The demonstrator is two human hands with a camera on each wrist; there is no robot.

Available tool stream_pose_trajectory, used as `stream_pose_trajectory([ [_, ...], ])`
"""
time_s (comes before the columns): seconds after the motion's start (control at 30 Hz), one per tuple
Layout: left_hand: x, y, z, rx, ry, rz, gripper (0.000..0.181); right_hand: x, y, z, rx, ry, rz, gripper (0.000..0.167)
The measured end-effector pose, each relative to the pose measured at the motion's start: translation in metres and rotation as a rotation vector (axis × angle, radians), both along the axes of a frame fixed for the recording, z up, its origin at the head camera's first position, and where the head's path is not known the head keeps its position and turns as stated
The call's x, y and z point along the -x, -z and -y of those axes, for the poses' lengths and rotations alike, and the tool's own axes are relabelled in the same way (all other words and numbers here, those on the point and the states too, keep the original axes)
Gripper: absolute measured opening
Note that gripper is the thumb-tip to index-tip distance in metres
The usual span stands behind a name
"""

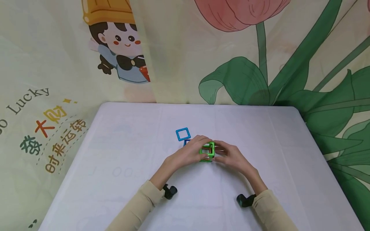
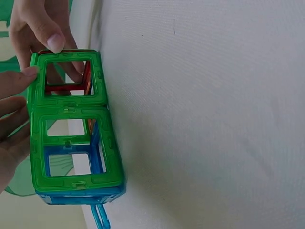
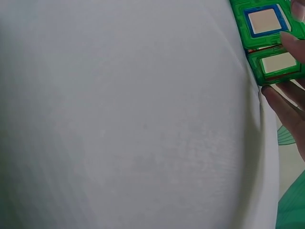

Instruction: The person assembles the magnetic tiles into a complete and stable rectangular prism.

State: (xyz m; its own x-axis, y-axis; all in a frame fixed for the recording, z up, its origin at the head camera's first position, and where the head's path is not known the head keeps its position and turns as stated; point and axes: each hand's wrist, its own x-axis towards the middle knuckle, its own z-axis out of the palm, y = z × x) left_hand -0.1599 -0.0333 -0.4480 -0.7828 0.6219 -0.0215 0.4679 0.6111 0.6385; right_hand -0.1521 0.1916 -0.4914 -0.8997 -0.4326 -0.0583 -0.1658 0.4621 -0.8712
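Observation:
A box-like structure of magnetic tiles (image 2: 71, 107) stands on the white table, with green frames on the side facing the left wrist camera, blue ones at one end and red ones at the other. My left hand (image 1: 189, 151) holds it from the left, fingers over its top and thumb at the front. From the right, my right hand (image 1: 232, 156) grips the red-edged end, its thumb (image 2: 55, 42) on the edge. Part of the structure is hidden behind my left hand. Just beyond, a loose light-blue square tile (image 1: 183, 134) lies near a darker blue piece (image 1: 185, 141).
The white-covered table (image 1: 121, 179) reaches back to a printed curtain (image 1: 173, 64) with a cartoon figure and green leaves. Black wrist-worn devices (image 1: 170, 192) show at both cuffs.

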Motion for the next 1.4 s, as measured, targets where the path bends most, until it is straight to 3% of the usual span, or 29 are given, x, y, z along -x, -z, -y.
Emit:
stream_pose_trajectory([
  [0.43,0.002,0.002,-0.001,0.001,0.0,-0.017,0.056,0.002,0.003,-0.002,-0.004,0.003,-0.012,0.067],
  [0.57,0.005,0.001,0.006,0.003,-0.024,-0.034,0.06,0.002,0.002,-0.002,-0.003,0.006,-0.003,0.066],
  [0.7,0.015,-0.001,0.024,-0.036,-0.105,-0.078,0.049,0.001,0.0,-0.002,-0.021,0.02,0.023,0.067],
  [0.8,0.027,0.004,0.042,-0.04,-0.193,-0.113,0.044,0.001,-0.001,-0.001,-0.04,0.033,0.042,0.069],
  [0.97,0.046,0.023,0.064,0.078,-0.31,-0.104,0.052,0.001,-0.001,-0.001,-0.069,0.033,0.034,0.068],
  [1.17,0.056,0.038,0.068,0.195,-0.279,-0.064,0.063,0.0,0.0,0.0,-0.072,0.039,0.038,0.068],
  [1.4,0.057,0.038,0.063,0.259,-0.252,-0.088,0.066,0.0,0.0,0.002,-0.063,0.038,0.05,0.069],
])
